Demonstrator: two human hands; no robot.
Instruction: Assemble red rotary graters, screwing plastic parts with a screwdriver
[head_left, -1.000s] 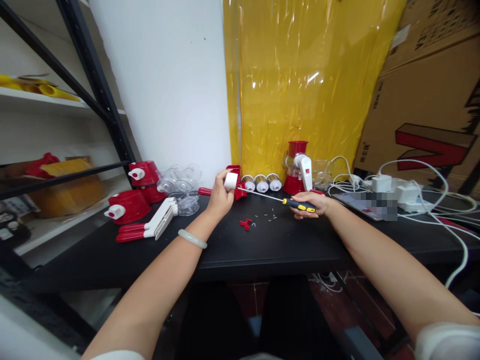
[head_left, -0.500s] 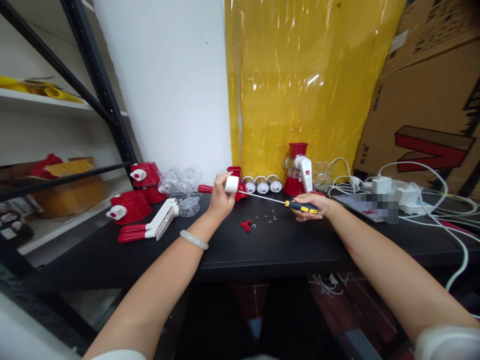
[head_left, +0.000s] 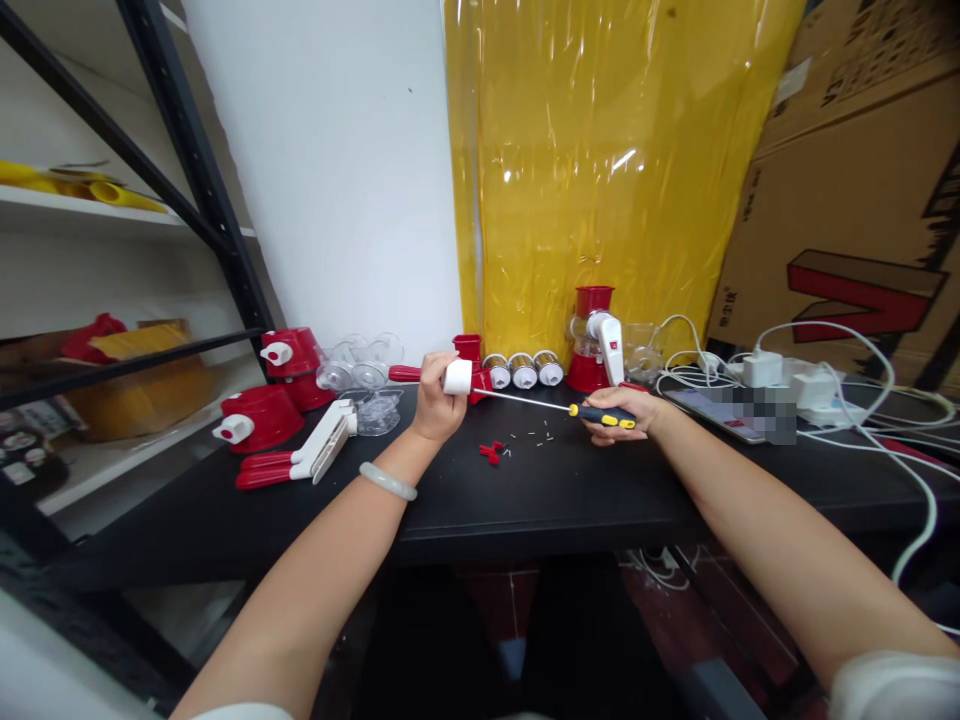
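My left hand (head_left: 439,402) is closed around a white crank handle (head_left: 458,377) whose red grip sticks out to the left. In my right hand (head_left: 621,412) lies the black and yellow handle of a screwdriver (head_left: 596,414), palm partly upward. Its long shaft runs left to the white end of the crank handle; whether the tip sits inside cannot be made out. Below, on the black table (head_left: 525,500), lie a small red plastic part (head_left: 491,453) and several small metal pins or screws (head_left: 541,440). Behind my left hand stands a red housing (head_left: 469,348), partly hidden.
Red bases (head_left: 261,418), clear plastic parts (head_left: 364,362) and white-and-red crank handles (head_left: 304,460) are at the left. Several metal drums (head_left: 523,370) and an assembled rotary grater (head_left: 592,340) stand at the back. A tablet (head_left: 712,414) and white cables (head_left: 874,440) occupy the right.
My left hand and the crank handle have shifted slightly left and down, and more of the screwdriver shaft shows. My right hand stays almost where it was.
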